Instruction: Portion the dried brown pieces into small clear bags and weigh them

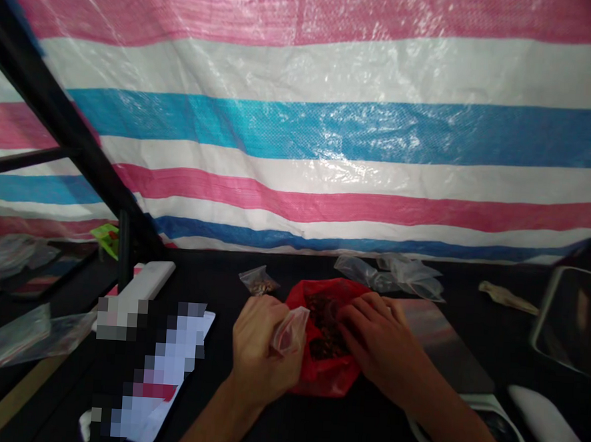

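A red plastic bag (333, 383) lies spread open on the black table, with small dark brown pieces (326, 333) inside it. My left hand (262, 352) is closed round a small clear zip bag (291, 331), its mouth gaping toward the red bag. Over the right side of the red bag, my right hand (376, 332) reaches in with bent fingers. Its fingertips are among the brown pieces, and whether they pinch any is hidden. Just beyond my left hand sits a filled small zip bag (260, 282) of brown bits.
Several clear bags (397, 275) lie at the back. A grey flat plate (448, 344), a white-rimmed device (493, 426), and a white mouse (548, 423) are on the right. A phone (166, 373) lies left, near a black frame post (125, 250). Striped sheeting (331, 130) hangs behind.
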The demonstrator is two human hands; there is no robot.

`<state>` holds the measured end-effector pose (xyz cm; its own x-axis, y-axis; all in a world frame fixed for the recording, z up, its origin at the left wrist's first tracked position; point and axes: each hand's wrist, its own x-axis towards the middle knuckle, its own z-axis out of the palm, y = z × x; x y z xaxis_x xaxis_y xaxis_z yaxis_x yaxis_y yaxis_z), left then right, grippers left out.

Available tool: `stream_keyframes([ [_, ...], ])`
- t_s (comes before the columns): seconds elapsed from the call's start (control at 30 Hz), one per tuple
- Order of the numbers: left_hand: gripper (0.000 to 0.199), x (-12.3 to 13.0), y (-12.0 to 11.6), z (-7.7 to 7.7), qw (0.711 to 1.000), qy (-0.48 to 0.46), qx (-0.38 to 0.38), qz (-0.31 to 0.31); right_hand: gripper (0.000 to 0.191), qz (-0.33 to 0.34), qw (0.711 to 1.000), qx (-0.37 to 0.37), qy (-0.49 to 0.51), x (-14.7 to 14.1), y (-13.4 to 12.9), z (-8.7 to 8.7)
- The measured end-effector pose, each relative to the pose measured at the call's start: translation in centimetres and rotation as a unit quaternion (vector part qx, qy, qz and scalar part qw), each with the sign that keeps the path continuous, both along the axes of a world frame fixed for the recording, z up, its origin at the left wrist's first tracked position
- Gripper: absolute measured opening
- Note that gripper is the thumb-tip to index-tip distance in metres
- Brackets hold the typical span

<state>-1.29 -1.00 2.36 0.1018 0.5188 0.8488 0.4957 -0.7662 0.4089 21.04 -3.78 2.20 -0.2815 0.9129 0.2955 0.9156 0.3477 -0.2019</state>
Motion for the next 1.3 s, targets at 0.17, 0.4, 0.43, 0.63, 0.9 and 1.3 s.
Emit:
stream_keyframes([
  [0.17, 0.016, 0.5, -0.3, 0.5, 0.953, 0.200, -0.207, -0.092, 0.007, -0.014, 1.000, 0.023, 0.000, 0.4, -0.3, 0.6],
  [0.4, 0.052, 0.4, -0.1, 0.5, 0.891, 0.307, -0.305, -0.139, 0.040, 0.011, 0.996, 0.064, -0.066, 1.2, -0.6, -0.1],
  [0.43, 0.047, 0.4, 0.0, 0.4, 0.890, 0.308, -0.307, -0.136, 0.043, 0.018, 0.995, 0.065, -0.075, 1.2, -0.7, -0.2],
  [0.63, 0.020, 0.6, 0.6, -0.5, 0.901, 0.279, -0.295, -0.149, 0.055, 0.060, 0.997, 0.019, -0.051, 1.1, -0.7, -0.7],
  [0.9, 0.017, 1.0, 0.1, -0.2, 0.929, 0.196, -0.298, -0.093, 0.030, -0.004, 0.997, -0.069, -0.040, 1.2, -0.6, 1.1],
  [1.3, 0.028, 0.5, 0.6, -2.0, 0.913, -0.023, -0.399, -0.077, 0.050, 0.010, 0.996, -0.083, 0.008, 0.8, -0.8, 0.3],
])
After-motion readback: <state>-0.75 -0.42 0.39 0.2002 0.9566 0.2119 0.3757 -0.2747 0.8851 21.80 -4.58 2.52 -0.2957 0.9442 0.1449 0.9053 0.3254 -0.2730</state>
